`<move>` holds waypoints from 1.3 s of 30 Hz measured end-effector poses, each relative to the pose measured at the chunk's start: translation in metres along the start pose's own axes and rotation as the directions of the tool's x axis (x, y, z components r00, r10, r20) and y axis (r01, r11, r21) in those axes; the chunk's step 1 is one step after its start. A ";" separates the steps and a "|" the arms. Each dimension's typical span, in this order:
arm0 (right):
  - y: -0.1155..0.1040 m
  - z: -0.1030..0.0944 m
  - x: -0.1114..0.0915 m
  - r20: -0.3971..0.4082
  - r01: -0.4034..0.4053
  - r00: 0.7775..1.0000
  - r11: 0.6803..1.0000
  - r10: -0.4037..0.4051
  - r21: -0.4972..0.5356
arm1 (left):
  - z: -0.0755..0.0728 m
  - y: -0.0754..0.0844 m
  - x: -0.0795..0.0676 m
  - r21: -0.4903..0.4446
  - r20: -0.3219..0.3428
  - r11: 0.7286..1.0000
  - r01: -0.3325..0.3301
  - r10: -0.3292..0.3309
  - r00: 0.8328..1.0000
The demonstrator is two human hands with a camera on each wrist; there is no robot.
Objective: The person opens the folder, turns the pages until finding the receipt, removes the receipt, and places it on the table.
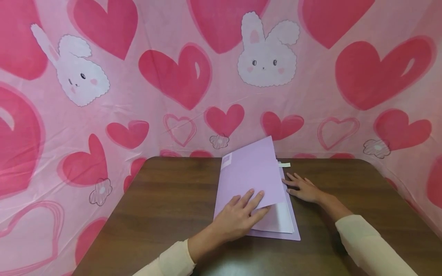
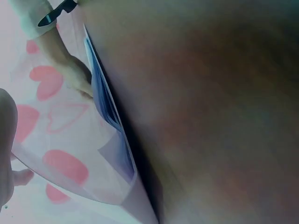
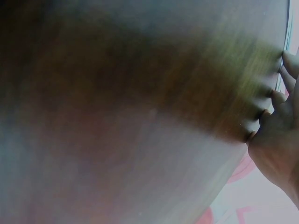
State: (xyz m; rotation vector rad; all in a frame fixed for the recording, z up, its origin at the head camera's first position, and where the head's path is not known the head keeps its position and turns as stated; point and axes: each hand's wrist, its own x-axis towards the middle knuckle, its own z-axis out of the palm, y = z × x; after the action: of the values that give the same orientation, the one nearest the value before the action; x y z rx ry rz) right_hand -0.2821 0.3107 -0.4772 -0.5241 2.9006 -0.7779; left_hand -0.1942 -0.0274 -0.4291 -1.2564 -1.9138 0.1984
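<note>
Folder lies with cover in left grip, right grip alongside.

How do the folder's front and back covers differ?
Pose: the front cover is lifted at an angle; the back cover lies flat on the table.
Contact: the left hand holds the front cover near its lower edge, while white sheets rest on the back cover.
Visibility: the front cover shows a broad face; the back cover only narrow strips past the sheets.
Shared: both are pale purple.
</note>
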 end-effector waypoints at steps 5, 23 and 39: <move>0.000 0.001 0.001 0.010 -0.014 1.000 1.000 0.014 0.007 | 0.002 0.000 0.004 0.100 -0.078 0.995 0.001 0.007 0.997; 0.001 0.000 0.010 0.041 -0.012 0.999 1.000 0.012 0.015 | -0.022 -0.047 0.011 0.212 -0.360 0.952 0.221 -0.134 0.923; -0.002 -0.004 0.017 0.050 -0.024 0.999 1.000 0.023 0.008 | -0.046 -0.091 -0.028 0.304 -0.464 0.809 0.503 -0.335 0.820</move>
State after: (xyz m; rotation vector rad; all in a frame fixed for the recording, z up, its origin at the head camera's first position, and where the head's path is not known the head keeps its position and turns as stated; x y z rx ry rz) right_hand -0.2983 0.3048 -0.4730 -0.5002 2.8516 -0.7630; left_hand -0.2202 -0.1084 -0.3664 -0.5037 -1.6361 0.0968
